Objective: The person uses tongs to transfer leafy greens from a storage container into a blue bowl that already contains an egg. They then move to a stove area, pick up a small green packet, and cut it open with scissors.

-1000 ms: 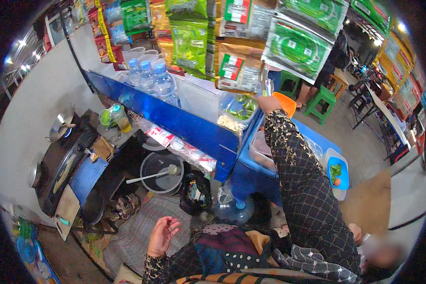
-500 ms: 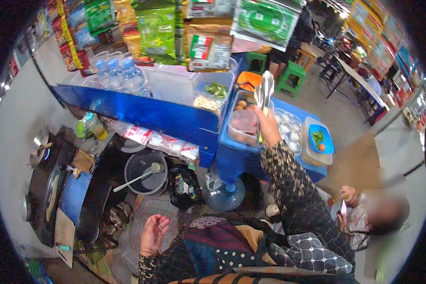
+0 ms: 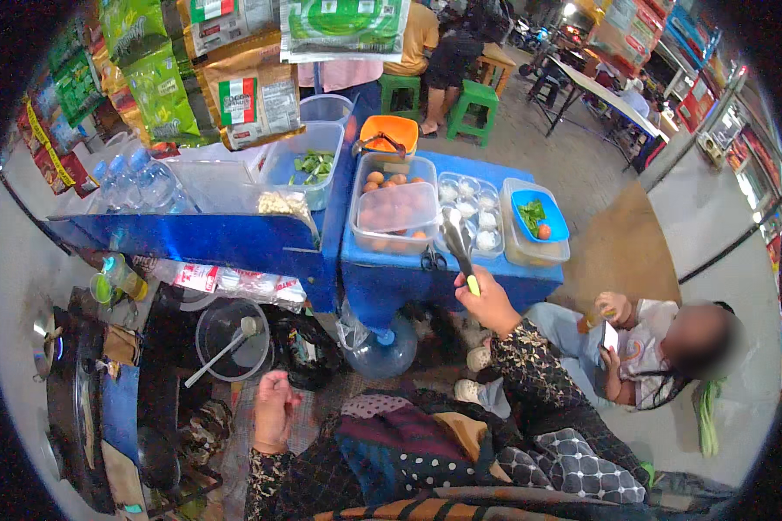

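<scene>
My right hand [image 3: 488,300] is closed on metal tongs [image 3: 457,241] with a yellow-green grip. Their metal end points away from me over the near edge of a clear tray of white, rounded items [image 3: 467,201], whose kind I cannot make out. Left of it stands a clear box of brown eggs [image 3: 397,201], its lid lying partly across. On the right, a blue bowl [image 3: 539,217] with green leaves and a reddish round item sits on another clear box [image 3: 536,252]. Low at the left, my left hand [image 3: 275,415] hangs with loosely bent fingers and nothing in it.
Scissors [image 3: 434,259] lie at the blue table's [image 3: 495,282] near edge. An orange container [image 3: 382,130] stands behind the eggs. Sachets [image 3: 235,95] hang above. Below are a bucket with a ladle [image 3: 233,340] and a water jug [image 3: 382,350]. A person [image 3: 643,347] sits at the right holding a phone.
My right hand has drawn back toward me with the tongs, from over the egg box to the tray's near edge. My left fingers have curled a little. The view has swung right.
</scene>
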{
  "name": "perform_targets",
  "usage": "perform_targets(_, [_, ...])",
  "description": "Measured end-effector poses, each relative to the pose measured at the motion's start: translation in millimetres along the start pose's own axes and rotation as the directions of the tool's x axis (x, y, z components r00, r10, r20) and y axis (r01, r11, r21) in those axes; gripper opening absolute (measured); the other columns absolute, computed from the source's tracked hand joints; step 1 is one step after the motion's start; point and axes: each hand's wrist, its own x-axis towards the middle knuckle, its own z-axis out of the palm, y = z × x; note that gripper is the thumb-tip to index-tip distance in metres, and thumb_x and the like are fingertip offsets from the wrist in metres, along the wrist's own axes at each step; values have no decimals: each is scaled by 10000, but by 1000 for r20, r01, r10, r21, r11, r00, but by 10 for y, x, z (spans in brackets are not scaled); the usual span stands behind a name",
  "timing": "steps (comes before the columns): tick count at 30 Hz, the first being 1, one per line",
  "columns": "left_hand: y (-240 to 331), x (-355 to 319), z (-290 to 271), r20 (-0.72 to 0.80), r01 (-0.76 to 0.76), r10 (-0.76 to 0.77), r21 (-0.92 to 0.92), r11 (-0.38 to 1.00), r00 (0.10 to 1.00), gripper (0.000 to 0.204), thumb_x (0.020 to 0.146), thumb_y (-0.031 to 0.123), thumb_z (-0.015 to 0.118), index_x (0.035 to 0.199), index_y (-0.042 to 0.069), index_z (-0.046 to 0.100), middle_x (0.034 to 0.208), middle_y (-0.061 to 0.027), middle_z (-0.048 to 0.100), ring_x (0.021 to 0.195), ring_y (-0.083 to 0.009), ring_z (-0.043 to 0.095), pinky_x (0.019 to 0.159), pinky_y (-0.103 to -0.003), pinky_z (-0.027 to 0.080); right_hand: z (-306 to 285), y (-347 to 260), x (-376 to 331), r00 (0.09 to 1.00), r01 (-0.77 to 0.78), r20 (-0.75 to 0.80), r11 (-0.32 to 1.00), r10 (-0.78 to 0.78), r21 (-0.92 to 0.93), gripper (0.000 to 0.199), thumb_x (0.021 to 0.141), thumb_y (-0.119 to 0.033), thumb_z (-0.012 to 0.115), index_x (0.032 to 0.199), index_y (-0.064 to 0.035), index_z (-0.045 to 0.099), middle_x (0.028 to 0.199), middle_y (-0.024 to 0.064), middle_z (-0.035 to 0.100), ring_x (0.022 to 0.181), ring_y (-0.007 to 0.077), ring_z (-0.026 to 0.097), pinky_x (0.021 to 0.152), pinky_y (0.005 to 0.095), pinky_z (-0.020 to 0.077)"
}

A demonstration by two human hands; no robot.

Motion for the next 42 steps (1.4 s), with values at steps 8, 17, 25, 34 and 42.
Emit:
perform_targets(8, [-204,346,914,459,0,-202,402,915,865,762,913,82,533,1453,260,25,1411,-130,333,1218,-277,452,936,-425,466,567,-761,131,629,571,675,818,-385,-66,352,708,-225,687,989,-44,573,1147,201,505,1005,380,544,860,426,470])
perform_targets(17, [-413,315,998,58,-79,104,-328,941,993,673,892,205,481,1461,287,132,1280,-165,483,1129,-300,524,937,-484,447,906,-752,367,385,643,709,723,-591,254,479,762,-365,722,1104,-69,564,1296,234,460,1284,377,378,974,414,420])
perform_targets(25, [-367,-191,913,-368,-282,109,-456,844,924,630,877,148,525,1412,235,203,1249,-172,469,1169,-365,498,882,-542,493,59,68,1920,910,412,245,658,-335,-630,527,693,-295,697,1159,-88,564,1286,193,471,1086,394,537,901,458,461])
perform_targets(34, [-386,-575,698,-521,-399,169,-368,840,837,645,920,187,454,1457,210,97,1270,-189,480,1099,-370,547,892,-492,496,354,342,2327,824,565,503,314,-261,-763,535,737,-299,651,1236,-156,522,1163,161,576,1094,349,556,964,557,384])
perform_targets(42, [-344,-706,724,-600,-463,189,-343,818,778,605,923,196,461,1440,201,146,1249,-195,491,1106,-360,541,896,-493,490,-376,-395,2311,913,383,199,575,-357,-723,216,838,-205,537,1012,-85,490,776,204,632,724,392,629,636,519,483])
